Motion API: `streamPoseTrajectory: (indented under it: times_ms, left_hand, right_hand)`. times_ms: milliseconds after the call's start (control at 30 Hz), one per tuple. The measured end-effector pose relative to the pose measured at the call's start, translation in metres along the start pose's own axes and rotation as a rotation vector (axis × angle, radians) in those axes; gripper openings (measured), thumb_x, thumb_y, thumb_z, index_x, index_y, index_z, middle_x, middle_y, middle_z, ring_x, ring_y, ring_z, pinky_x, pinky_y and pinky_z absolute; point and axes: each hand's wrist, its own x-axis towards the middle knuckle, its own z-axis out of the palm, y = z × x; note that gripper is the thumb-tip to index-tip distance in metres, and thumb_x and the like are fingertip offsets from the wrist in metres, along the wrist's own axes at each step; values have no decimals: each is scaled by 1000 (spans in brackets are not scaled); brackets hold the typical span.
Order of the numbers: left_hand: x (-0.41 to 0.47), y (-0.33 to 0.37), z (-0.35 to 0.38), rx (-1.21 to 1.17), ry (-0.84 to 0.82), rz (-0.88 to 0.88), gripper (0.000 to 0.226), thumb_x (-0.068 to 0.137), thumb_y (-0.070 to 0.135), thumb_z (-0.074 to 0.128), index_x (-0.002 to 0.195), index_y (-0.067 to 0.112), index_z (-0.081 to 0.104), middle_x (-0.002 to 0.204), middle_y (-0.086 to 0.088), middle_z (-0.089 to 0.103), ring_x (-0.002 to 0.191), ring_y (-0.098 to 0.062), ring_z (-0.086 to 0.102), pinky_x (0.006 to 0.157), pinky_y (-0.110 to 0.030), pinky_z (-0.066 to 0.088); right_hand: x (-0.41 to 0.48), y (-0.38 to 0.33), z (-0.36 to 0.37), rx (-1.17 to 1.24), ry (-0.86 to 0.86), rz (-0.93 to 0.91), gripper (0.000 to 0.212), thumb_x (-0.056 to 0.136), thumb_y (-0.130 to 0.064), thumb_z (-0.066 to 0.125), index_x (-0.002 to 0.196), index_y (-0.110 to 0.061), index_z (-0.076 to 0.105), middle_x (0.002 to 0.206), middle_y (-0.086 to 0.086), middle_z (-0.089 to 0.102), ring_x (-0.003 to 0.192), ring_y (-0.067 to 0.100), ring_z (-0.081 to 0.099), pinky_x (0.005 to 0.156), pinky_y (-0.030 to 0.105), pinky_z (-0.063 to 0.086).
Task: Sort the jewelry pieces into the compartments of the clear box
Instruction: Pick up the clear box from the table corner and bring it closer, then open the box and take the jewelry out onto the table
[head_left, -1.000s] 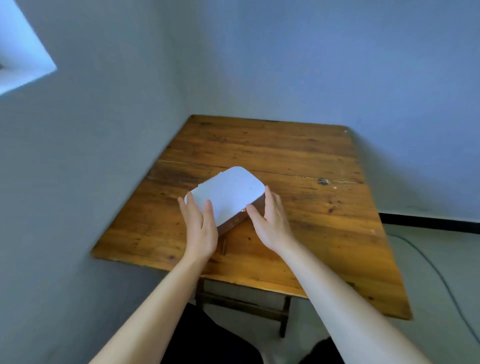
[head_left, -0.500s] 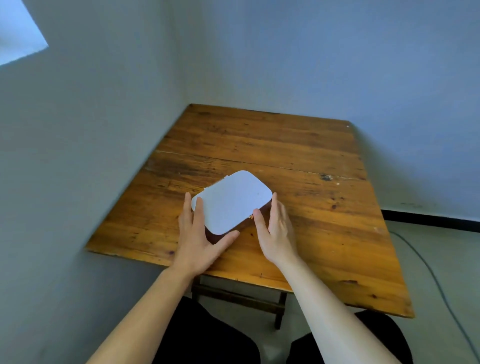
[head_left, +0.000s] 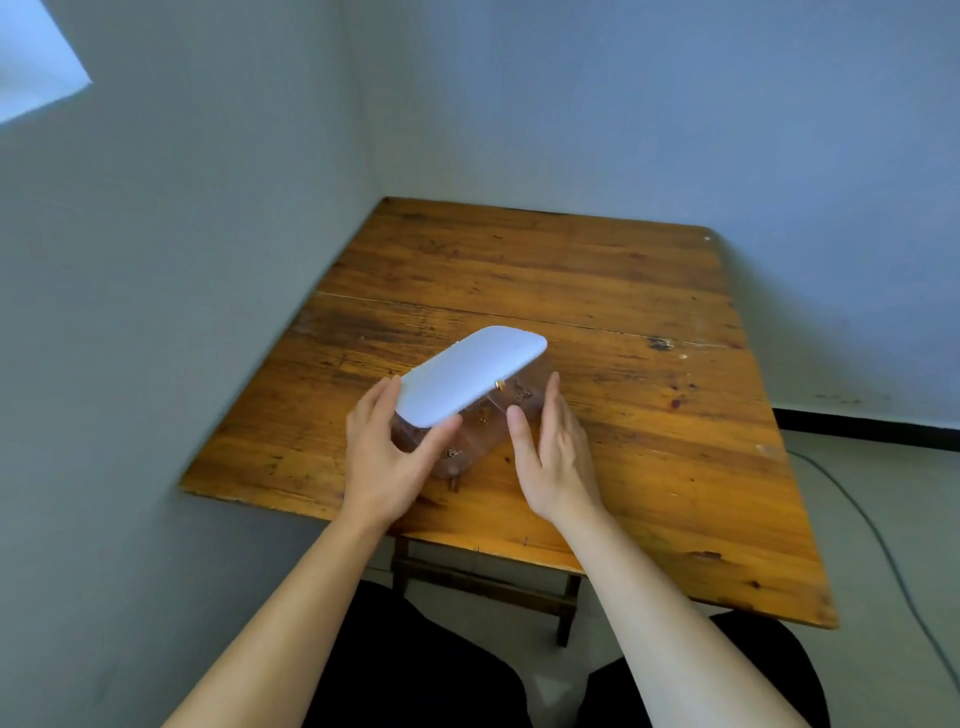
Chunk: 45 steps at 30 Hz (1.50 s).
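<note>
Your left hand (head_left: 387, 457) pinches the white rounded lid (head_left: 470, 375) half-raised off the clear plastic box (head_left: 485, 426), right hand (head_left: 550, 457) flat-fingered beside it: swing it fully open next.

A worn wooden worktop (head_left: 597, 291) of orange-brown planks stands pushed into the corner of the room. The clear box (head_left: 478, 436) rests on it near the front edge, its white lid (head_left: 467, 376) raised at a tilt.
</note>
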Motion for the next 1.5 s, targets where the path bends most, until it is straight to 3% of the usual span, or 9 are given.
streamPoseTrajectory:
  times_ms: [167, 333, 533, 733, 967, 1167, 1267, 1400, 1500]
  left_hand:
    - [38, 19, -19, -113, 152, -20, 39, 93, 63, 47, 86, 31, 69, 77, 16, 66, 78, -7, 61, 62, -25, 44]
    - [71, 6, -21, -267, 220, -338, 18, 100, 27, 55, 112, 20, 67, 102, 3, 70, 97, -22, 67, 69, -25, 50]
    - [83, -16, -21, -478, 138, -704, 22, 96, 22, 63, 113, 9, 65, 94, -8, 74, 77, -19, 66, 62, -29, 52]
    - [83, -21, -22, -423, 97, -708, 32, 94, 26, 65, 120, 9, 61, 93, -8, 74, 77, -19, 69, 73, -34, 61]
    - [76, -5, -27, 161, 275, -130, 52, 90, 28, 67, 137, 16, 49, 136, -6, 51, 107, -19, 59, 87, -37, 54]
    - [90, 31, -16, 395, -183, 440, 19, 92, 16, 62, 110, 16, 70, 109, -2, 68, 101, -19, 61, 81, -33, 52]
    - [100, 37, -7, 565, -449, 490, 23, 95, 19, 58, 115, 19, 69, 113, -2, 67, 107, -20, 55, 87, -38, 51]
    - [100, 29, -1, 523, -406, 488, 24, 94, 14, 62, 116, 15, 70, 116, -4, 66, 108, -21, 51, 90, -34, 46]
    - [97, 22, 0, 527, -406, 508, 26, 91, 9, 63, 116, 12, 71, 118, -7, 65, 110, -25, 49, 94, -38, 45]
  right_hand:
    - [1, -1, -1, -102, -20, -43, 81, 94, -79, 14, 157, -37, -14, 170, -3, 5, 154, 24, 14, 114, 34, 10]
    - [1, -3, -1, -131, -36, -52, 82, 94, -79, 11, 157, -35, -16, 170, -1, 2, 155, 23, 11, 117, 34, 10]
    - [1, -5, -2, -135, -38, -68, 84, 94, -77, 10, 158, -29, -13, 170, 1, 3, 155, 22, 11, 121, 39, 13]
    - [-1, -10, -6, -130, -63, -59, 86, 93, -76, 13, 159, -26, -10, 170, 3, 5, 155, 24, 12, 121, 40, 15]
    - [12, -10, -22, -94, -210, 32, 89, 93, -77, 30, 159, -31, -8, 170, 0, 4, 155, 25, 10, 120, 45, 17]
    - [36, -27, -47, -293, -190, -72, 71, 96, -58, 50, 156, -25, 28, 166, 2, 18, 150, 27, 25, 115, 47, 31]
    - [43, -38, -56, -380, -150, -231, 53, 97, -43, 58, 144, -21, 49, 145, 2, 47, 129, 23, 50, 102, 38, 43]
    - [50, -61, -61, -390, -297, -290, 28, 96, -31, 63, 124, -27, 69, 117, -6, 68, 97, 12, 63, 72, 26, 47]
    - [58, -81, -57, -456, -426, -309, 25, 93, -26, 65, 117, -27, 74, 109, -7, 74, 95, 14, 67, 76, 32, 56]
